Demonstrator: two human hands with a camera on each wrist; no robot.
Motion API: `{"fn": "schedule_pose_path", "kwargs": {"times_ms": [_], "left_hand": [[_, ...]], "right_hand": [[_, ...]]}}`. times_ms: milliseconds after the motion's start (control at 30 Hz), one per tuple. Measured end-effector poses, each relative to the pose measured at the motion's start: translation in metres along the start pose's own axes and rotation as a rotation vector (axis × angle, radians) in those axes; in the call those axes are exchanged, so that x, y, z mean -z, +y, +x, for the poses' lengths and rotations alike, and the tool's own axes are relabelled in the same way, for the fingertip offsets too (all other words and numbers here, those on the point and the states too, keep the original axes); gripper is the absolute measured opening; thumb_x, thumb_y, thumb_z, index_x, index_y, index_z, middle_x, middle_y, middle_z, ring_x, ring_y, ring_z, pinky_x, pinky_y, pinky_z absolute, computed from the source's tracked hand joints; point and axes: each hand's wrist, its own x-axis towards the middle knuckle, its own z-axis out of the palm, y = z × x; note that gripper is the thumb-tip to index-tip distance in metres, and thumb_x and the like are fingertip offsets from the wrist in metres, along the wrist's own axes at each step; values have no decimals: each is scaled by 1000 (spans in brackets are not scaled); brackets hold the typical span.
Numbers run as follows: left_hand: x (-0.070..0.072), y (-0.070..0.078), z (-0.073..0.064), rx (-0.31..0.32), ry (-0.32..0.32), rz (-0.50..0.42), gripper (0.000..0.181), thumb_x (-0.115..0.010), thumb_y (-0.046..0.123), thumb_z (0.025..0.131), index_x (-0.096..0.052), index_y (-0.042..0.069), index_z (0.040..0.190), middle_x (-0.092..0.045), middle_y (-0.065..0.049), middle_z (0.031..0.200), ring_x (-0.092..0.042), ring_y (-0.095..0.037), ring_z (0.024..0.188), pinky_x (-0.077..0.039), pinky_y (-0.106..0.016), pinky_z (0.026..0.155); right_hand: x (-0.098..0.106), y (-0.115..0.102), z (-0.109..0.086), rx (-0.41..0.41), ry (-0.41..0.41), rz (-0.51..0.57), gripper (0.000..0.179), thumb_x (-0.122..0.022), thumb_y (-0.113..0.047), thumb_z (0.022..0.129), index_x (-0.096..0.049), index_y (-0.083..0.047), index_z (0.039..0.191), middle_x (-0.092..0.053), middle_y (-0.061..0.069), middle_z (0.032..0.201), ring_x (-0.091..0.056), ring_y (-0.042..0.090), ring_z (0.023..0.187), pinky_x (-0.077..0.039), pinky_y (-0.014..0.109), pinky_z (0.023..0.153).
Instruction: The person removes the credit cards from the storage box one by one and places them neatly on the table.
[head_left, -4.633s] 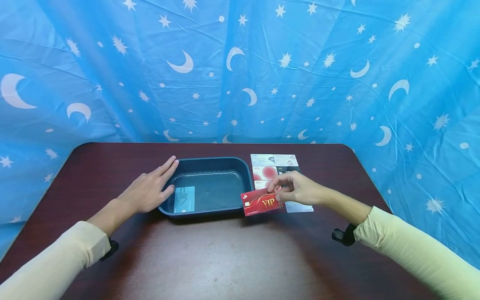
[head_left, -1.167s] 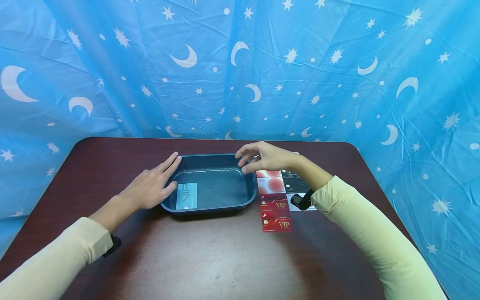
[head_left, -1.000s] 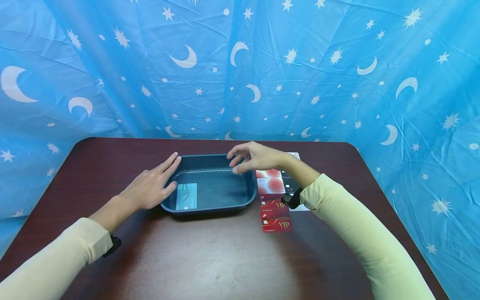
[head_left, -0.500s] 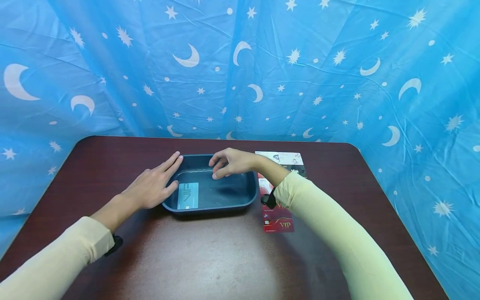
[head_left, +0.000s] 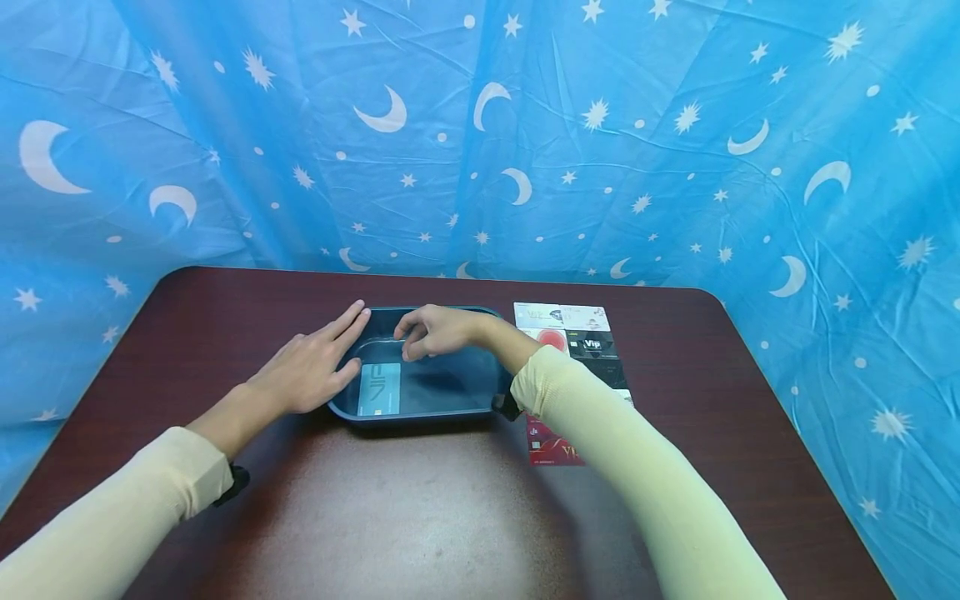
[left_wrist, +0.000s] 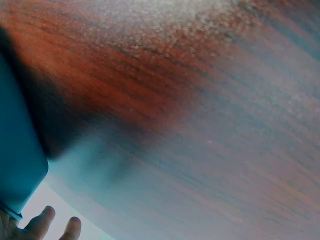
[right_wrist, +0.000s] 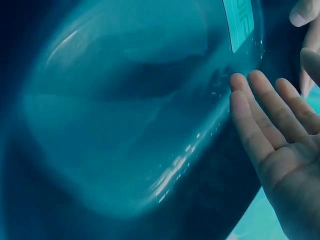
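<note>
A dark blue rectangular tray stands on the table, and a light blue VIP card lies flat in its left end. My left hand rests on the tray's left rim with its fingers stretched out; in the left wrist view its fingertips show at the tray's edge. Above the inside of the tray hovers my right hand, its fingers loosely bent and nothing in them. The right wrist view shows that palm bare, with the fingertips pointing towards the blue card.
Right of the tray, several cards lie in two columns: white cards at the back, black cards, and a red VIP card in front. My right sleeve covers part of them. A blue star-patterned curtain hangs behind the table.
The red VIP card that my right hand held now lies at the front of the left column. That hand has moved left over the tray. My left hand stays on the rim.
</note>
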Motion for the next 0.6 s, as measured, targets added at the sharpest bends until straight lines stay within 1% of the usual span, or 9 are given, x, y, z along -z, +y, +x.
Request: {"fn": "schedule_pose_path", "kwargs": {"times_ms": [67, 167, 200, 267, 300, 333, 433, 500, 600], "left_hand": [[1, 0, 0, -2, 0, 2, 69, -50, 29, 100, -23, 2, 157, -18, -18, 164, -51, -40, 130, -52, -55, 88], [3, 0, -1, -7, 2, 6, 68, -50, 28, 100, -23, 1, 157, -19, -19, 164, -58, -39, 121, -55, -45, 76], [3, 0, -1, -10, 4, 7, 68, -50, 28, 100, -24, 1, 157, -19, -19, 163, -61, -38, 117, -54, -41, 70], [3, -1, -1, -14, 7, 5, 68, -50, 28, 100, -24, 1, 156, -20, -19, 163, -65, -36, 109, -49, -34, 59], [3, -1, -1, -16, 7, 4, 68, -51, 28, 100, -24, 1, 156, -20, -19, 163, -66, -35, 106, -46, -32, 56], [3, -1, -1, -17, 6, 1, 68, -51, 28, 100, -24, 1, 156, -20, -19, 163, -66, -35, 105, -45, -31, 55], [2, -1, -1, -17, 5, -2, 68, -50, 28, 100, -24, 1, 157, -20, -19, 163, -65, -36, 108, -49, -34, 59], [2, -2, -1, -18, 5, -2, 68, -50, 28, 100, -23, 1, 157, -19, -19, 163, -64, -37, 111, -50, -35, 60], [1, -2, -1, -22, 10, -2, 68, -51, 27, 100, -23, 2, 157, -19, -19, 163, -65, -36, 108, -48, -33, 58]], "right_hand": [[-2, -2, 4, 3, -10, -9, 44, -56, -12, 99, -49, 2, 140, -63, 16, 132, -63, 17, 110, -52, 35, 94], [-5, -7, 9, 0, -33, -33, 45, -57, -13, 99, -48, 1, 141, -60, 16, 135, -61, 17, 114, -51, 32, 94], [-6, -9, 10, -3, -44, -35, 46, -57, -14, 99, -47, 1, 142, -59, 16, 136, -61, 18, 115, -51, 32, 94], [-6, -14, 12, -11, -61, -28, 47, -57, -13, 99, -46, 1, 143, -57, 17, 138, -60, 20, 116, -50, 34, 97], [-6, -16, 13, -15, -68, -29, 48, -57, -14, 99, -45, 1, 143, -57, 17, 137, -59, 21, 116, -50, 35, 97], [-6, -18, 13, -17, -74, -28, 48, -57, -13, 99, -44, 2, 143, -57, 17, 137, -59, 21, 115, -50, 37, 98], [-6, -21, 16, -21, -71, -25, 48, -57, -13, 99, -44, 3, 143, -58, 17, 135, -60, 22, 114, -49, 40, 100], [-6, -22, 18, -30, -70, -36, 48, -57, -14, 99, -44, 2, 143, -59, 16, 134, -60, 22, 115, -49, 39, 99], [-7, -21, 19, -61, -91, -40, 50, -57, -15, 100, -43, 0, 145, -57, 15, 137, -59, 22, 117, -49, 38, 100]]}}
